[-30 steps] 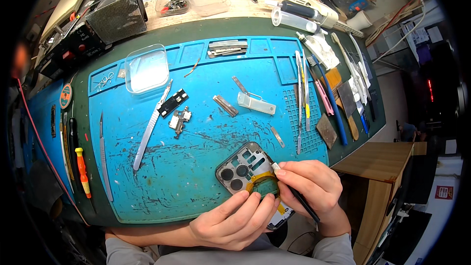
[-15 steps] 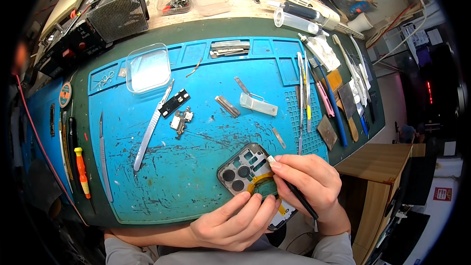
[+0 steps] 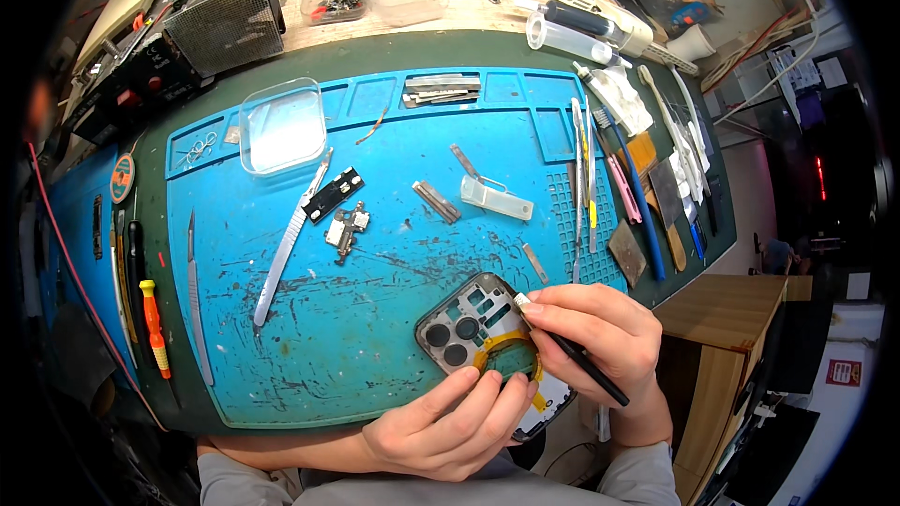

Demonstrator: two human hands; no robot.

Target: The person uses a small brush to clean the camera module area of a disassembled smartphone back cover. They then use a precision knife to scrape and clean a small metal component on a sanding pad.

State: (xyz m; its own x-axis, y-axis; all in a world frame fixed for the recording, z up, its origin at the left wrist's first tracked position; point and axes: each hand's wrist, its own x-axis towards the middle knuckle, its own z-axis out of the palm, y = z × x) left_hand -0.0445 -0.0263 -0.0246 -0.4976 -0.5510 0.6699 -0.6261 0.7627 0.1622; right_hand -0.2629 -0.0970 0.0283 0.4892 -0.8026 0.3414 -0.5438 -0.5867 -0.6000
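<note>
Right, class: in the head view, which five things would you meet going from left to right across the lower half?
Orange-and-yellow screwdriver → slim grey pointed tool → long silver tool → phone shell → wooden cabinet.

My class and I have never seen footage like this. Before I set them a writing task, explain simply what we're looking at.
There is no robot here, just a person's two bare hands. The view comes from a wide fisheye camera on the person's head, looking down, so straight edges bend.

The left hand holds a phone-like frame with a yellow ring on it. The right hand holds a slim black tool, its pale tip by the frame's edge; whether it touches is unclear.

On the blue mat lie a clear dish, a silver knife and small parts. An orange-and-yellow screwdriver lies to its left.
</note>
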